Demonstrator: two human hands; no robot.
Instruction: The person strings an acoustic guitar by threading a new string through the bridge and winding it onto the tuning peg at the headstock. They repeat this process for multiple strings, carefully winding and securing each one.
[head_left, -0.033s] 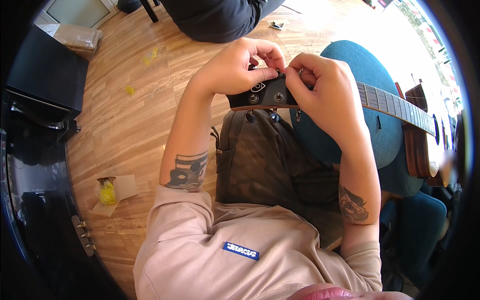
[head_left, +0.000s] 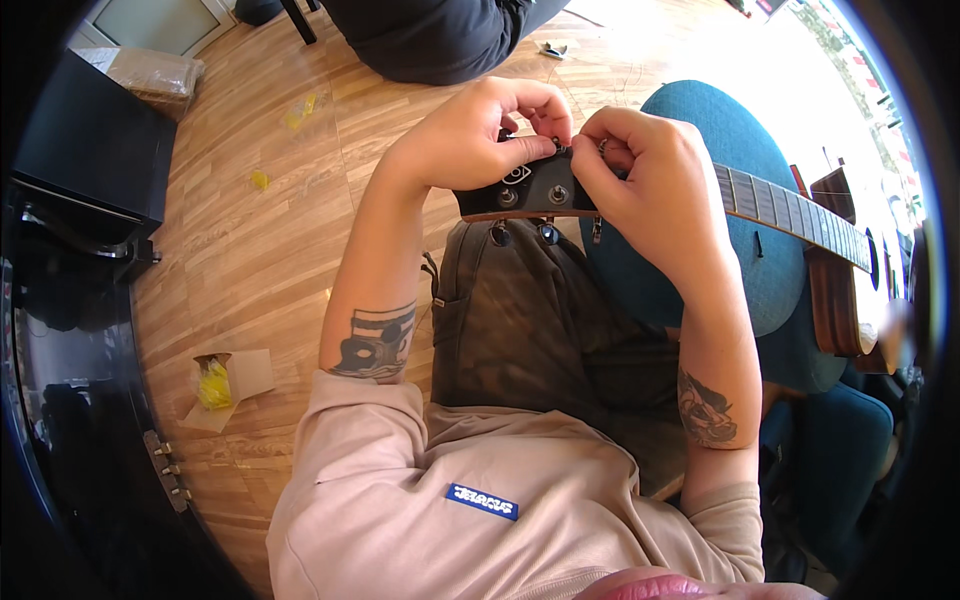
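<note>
The black headstock [head_left: 530, 200] of an acoustic guitar lies above my lap, face up, with bare metal tuner posts [head_left: 559, 195] and tuning pegs [head_left: 548, 234] along its near edge. My left hand [head_left: 478, 140] reaches over its far side, thumb and fingers pinched at a far tuner post. Close beside it, my right hand [head_left: 648, 170] covers the end of the neck, thumb and index finger pressed together. Whatever thin thing either pinch holds is too small to make out. The fretted neck [head_left: 790, 208] runs right toward the guitar body [head_left: 845, 300].
A teal padded seat [head_left: 690, 280] stands beneath the neck. On the wooden floor to the left are an open small carton [head_left: 248, 372] with yellow stuff and yellow scraps [head_left: 260, 180]. A wrapped box [head_left: 155, 80] and black cabinet [head_left: 80, 150] stand farther left. A person's dark-clothed leg [head_left: 420, 35] is ahead.
</note>
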